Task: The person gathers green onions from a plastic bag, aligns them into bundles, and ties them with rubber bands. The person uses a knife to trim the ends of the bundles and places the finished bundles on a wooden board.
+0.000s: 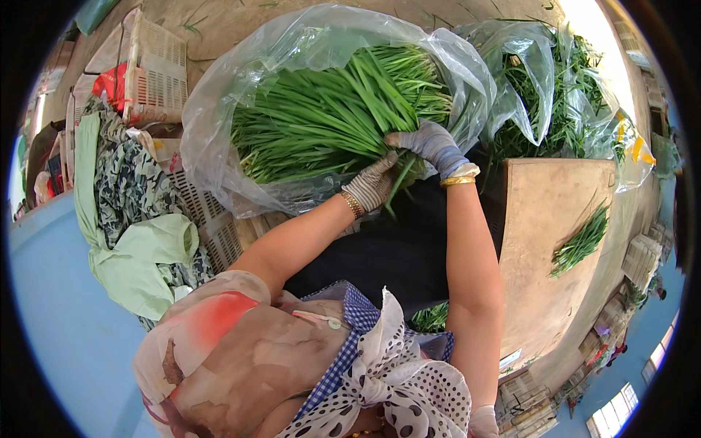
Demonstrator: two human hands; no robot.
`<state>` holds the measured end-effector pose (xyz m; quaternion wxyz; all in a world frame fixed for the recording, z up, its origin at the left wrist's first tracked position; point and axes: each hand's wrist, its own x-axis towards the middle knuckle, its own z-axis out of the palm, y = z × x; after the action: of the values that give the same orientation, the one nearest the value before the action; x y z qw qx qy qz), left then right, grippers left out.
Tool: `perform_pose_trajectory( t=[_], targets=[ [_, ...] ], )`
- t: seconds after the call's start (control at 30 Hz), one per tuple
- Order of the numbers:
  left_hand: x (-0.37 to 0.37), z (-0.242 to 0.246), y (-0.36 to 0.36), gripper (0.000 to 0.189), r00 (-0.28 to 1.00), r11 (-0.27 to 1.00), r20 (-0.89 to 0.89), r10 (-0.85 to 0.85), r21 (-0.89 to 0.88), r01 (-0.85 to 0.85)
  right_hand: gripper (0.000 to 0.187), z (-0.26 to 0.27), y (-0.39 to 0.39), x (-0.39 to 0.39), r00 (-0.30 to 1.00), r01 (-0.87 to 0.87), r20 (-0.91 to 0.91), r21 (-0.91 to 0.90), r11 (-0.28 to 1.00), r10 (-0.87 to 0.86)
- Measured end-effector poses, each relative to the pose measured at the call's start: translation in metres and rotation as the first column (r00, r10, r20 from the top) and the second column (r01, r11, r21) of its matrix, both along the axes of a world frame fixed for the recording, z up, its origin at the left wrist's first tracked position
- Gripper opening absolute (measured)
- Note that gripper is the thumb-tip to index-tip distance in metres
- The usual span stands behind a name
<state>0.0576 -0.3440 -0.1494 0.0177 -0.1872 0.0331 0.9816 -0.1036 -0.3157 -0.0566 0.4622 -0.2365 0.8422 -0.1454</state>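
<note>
My left hand (374,185), in a striped knit glove with bare fingertips, closes on the lower ends of a bunch of long green leaves, apparently Chinese chives (358,107). From the other side, my right hand (430,145) grips the same bunch with thumb and fingers, in a grey-blue glove of the same kind. Several blades droop between the two hands. The bunch lies over a thick heap of chives (290,120) inside a large clear plastic bag (213,131) with its mouth spread wide. Palms and some fingers are hidden.
On the right, a wooden board (547,230) bears a small bunch of chives (581,241). Behind it, another clear bag (539,104) holds loose greens. To the left stand plastic crates (159,71), with a camouflage garment (128,180) and pale green cloth (148,257) beside a blue wall (55,306).
</note>
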Motion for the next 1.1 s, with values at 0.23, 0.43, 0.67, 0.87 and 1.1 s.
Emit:
perform_pose_trajectory(
  t=[0.23, 0.43, 0.67, 0.87, 1.1],
  targets=[
    [0.037, 0.025, -0.015, 0.037, 0.978, 0.992, 0.206, 0.015, -0.123, 0.011, 0.071, -0.023, 0.030, 0.027, 0.785, 0.444, 0.577, -0.273, 0.854, -0.224],
    [0.057, 0.026, -0.031, 0.038, 0.899, 0.899, 0.430, -0.084, -0.357, 0.255, 0.066, -0.066, 0.020, 0.050, 0.819, 0.380, 0.537, -0.243, 0.893, -0.202],
    [0.079, 0.021, -0.068, 0.035, 0.945, 0.849, 0.311, -0.097, -0.470, 0.242, 0.043, -0.019, 0.021, 0.051, 0.630, 0.543, 0.701, -0.092, 0.835, -0.333],
    [0.095, 0.018, -0.083, 0.033, 0.951, 0.951, 0.279, -0.137, -0.231, 0.204, 0.042, -0.018, 0.018, 0.048, 0.725, 0.540, 0.570, -0.124, 0.833, -0.385],
    [0.056, 0.018, -0.054, 0.030, 0.861, 0.935, 0.508, 0.042, -0.322, 0.145, 0.069, -0.071, 0.015, 0.067, 0.708, 0.598, 0.575, -0.181, 0.781, -0.409]
  ],
)
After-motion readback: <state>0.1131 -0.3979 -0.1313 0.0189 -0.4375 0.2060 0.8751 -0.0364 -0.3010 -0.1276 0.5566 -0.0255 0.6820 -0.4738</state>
